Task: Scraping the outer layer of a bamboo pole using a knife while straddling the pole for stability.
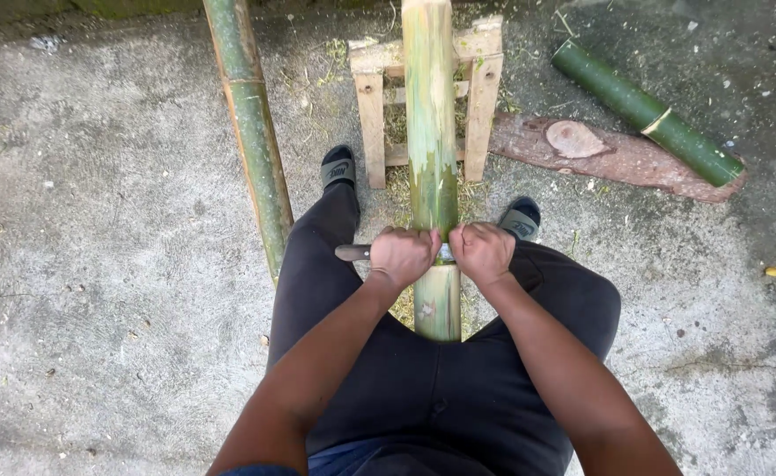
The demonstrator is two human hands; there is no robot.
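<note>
Green bambu pole [251, 132] lies on the concrete floor [97, 264], far left. Next: left hand [401, 256] fisted around a knife handle, blade [350, 252] tip poking out left. Knife sits across the centre bamboo culm [430, 132], which runs between the knees onto a wooden stand [480, 79]. Right hand [483, 251] fisted on the knife's other end. Short green bamboo piece [643, 110] rests on a bark slab [617, 159], far right.

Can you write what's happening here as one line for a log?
left hand grip: shut on knife | right hand grip: shut on knife | knife: across bamboo pole | bamboo pole: resting on wooden stand, between legs
</note>
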